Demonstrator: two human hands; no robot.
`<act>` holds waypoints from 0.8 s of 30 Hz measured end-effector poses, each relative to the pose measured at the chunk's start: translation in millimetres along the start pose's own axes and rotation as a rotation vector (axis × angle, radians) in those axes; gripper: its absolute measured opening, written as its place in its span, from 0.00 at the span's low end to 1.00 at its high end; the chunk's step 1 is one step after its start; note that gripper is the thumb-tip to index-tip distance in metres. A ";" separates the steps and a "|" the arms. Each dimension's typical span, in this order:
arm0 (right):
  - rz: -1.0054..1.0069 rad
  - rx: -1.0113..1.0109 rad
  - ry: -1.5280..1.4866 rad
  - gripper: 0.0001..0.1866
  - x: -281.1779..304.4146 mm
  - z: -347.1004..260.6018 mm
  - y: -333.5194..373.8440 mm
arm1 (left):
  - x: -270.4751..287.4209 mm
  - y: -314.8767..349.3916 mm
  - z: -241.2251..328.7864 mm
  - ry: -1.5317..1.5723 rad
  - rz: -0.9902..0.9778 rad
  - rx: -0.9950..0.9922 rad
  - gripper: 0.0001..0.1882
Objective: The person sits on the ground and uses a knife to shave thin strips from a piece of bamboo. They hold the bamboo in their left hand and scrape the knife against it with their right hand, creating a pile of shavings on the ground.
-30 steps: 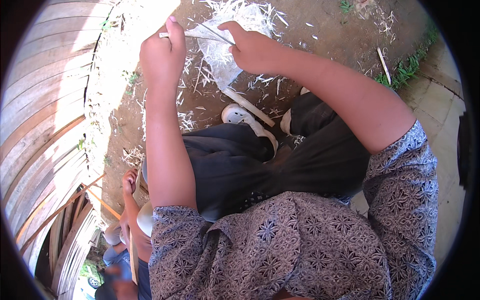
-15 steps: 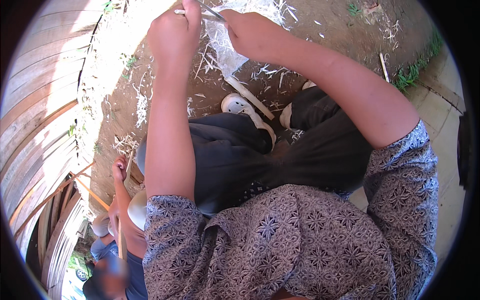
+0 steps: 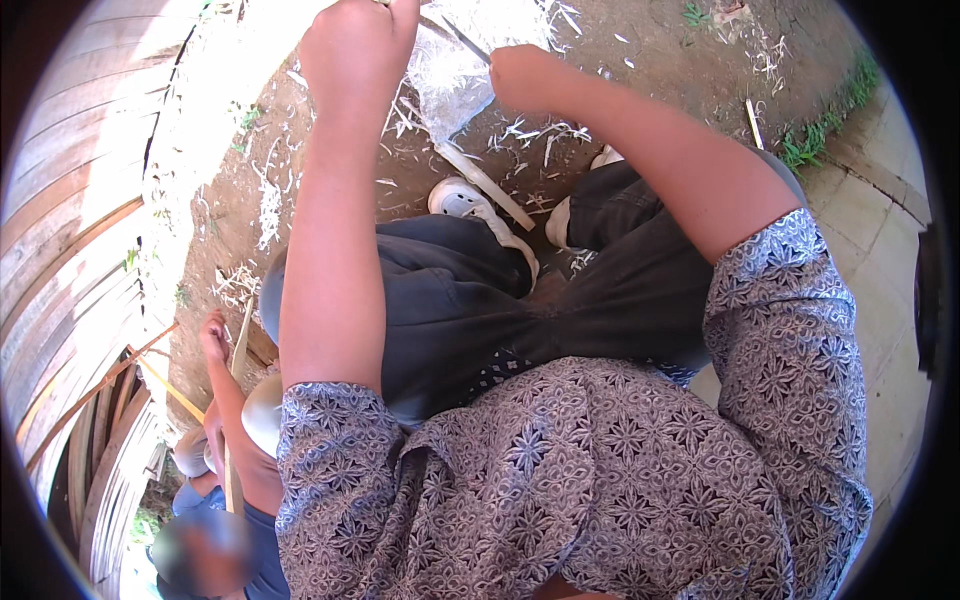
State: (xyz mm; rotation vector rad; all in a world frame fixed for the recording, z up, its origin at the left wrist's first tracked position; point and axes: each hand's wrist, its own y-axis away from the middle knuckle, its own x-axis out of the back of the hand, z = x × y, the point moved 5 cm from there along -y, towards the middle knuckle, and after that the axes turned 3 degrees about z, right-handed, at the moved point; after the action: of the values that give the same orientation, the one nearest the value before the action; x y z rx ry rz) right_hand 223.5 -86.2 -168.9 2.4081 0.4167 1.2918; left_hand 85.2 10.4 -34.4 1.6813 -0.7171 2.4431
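My left hand [image 3: 352, 55] is closed at the top edge, with its fingertips partly cut off by the frame. Between thumb and finger a bit of a pale thin stick [image 3: 383, 2] shows; the rest of it lies out of view. To its right, my right hand [image 3: 525, 80] is wrapped round the handle of a knife [image 3: 466, 40]. The narrow dark blade points up and left toward the left hand, apart from it. Below both hands a clear plastic sheet [image 3: 450, 95] covers part of the dirt, with pale shavings [image 3: 540, 132] scattered about it.
A flat pale wood strip [image 3: 487, 186] lies on the ground by my white shoe [image 3: 457, 198]. At the lower left sits another person, whose hand [image 3: 213, 336] is near a long pale strip [image 3: 240, 345]. Wooden boards [image 3: 75, 200] line the left side; paving [image 3: 870, 240] lies right.
My right hand has drawn the knife right and toward me, away from the left hand. My left hand has shifted slightly upward, and the pale stick has mostly left the view.
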 end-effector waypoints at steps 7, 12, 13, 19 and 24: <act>0.375 0.150 -0.110 0.19 59.5 -46.6 9.8 | 5.1 -2.0 1.6 0.043 -0.024 0.056 0.31; 0.323 0.115 -0.071 0.13 -0.7 0.8 1.7 | -5.0 -1.3 7.5 0.007 0.029 0.034 0.32; 0.282 0.094 -0.035 0.12 -8.3 6.0 3.5 | -5.4 -1.0 11.4 0.014 0.022 -0.002 0.31; 0.138 -0.019 -0.066 0.13 -20.5 17.1 -1.7 | -5.3 -3.6 12.8 -0.034 0.010 -0.009 0.30; 0.038 -0.045 0.010 0.14 -22.0 13.9 -6.4 | 0.4 5.8 16.2 0.041 -0.078 -0.048 0.31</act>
State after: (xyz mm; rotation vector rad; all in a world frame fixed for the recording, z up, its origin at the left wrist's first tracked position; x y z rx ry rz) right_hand 223.0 -92.5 -194.9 2.3846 0.3429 1.3154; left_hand 97.1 -1.7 -31.3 1.6064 -0.6859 2.3802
